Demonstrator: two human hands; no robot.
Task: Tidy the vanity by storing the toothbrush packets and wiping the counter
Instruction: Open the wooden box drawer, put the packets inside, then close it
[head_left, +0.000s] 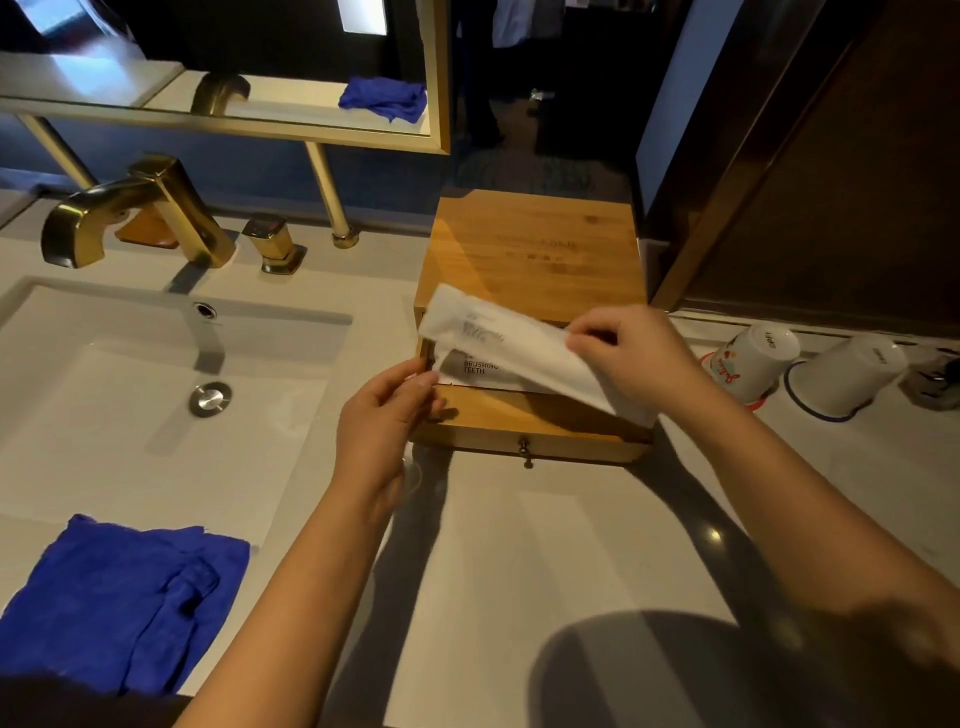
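Both forearms are bare up to the frame's edge, with no sleeves, and the left hand (382, 415) and right hand (631, 353) carry no rings or gloves.

White toothbrush packets (511, 343) in right hand (631, 353), left hand (384, 410) at open wooden drawer (524, 423).

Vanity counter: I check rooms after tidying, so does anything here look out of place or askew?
Yes. The blue cloth lies crumpled, draped over the sink front rim. The toothbrush packets sit slanted across the open wooden drawer, held by the right hand, not laid inside yet. Two cups stand upside down.
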